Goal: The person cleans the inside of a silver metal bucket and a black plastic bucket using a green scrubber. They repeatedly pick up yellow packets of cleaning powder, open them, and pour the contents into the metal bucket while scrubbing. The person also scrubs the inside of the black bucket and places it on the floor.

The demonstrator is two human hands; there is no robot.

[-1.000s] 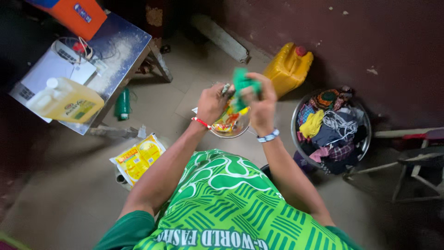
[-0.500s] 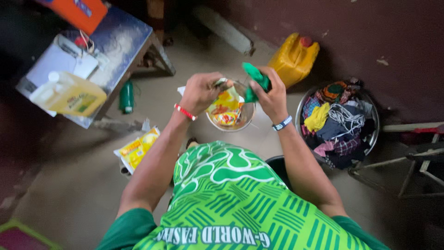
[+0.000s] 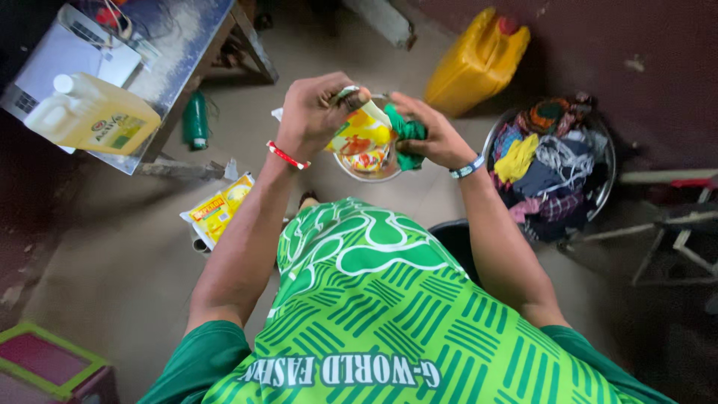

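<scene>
Bare concrete floor (image 3: 112, 284) runs to a dark red wall (image 3: 636, 45); I see a metal table (image 3: 187, 37) top left, a basin of clothes (image 3: 550, 161) right, a yellow jerrycan (image 3: 479, 63). Over a small bowl (image 3: 374, 173), my left hand (image 3: 318, 112) pinches a yellow packet (image 3: 359, 135); my right hand (image 3: 434, 138) grips green plastic (image 3: 410, 135)

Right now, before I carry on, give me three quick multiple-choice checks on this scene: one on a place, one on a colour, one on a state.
1. Where is the yellow jerrycan?
A. on the table
B. on the floor by the wall
C. in the basin

2. What colour is the left hand's wristband?
A. red
B. black
C. yellow

3. The right hand is:
A. empty
B. flat on the floor
C. gripping a green packet

Answers: B, it stands by the dark wall; A, red shows at the wrist; C, fingers close around it.
</scene>
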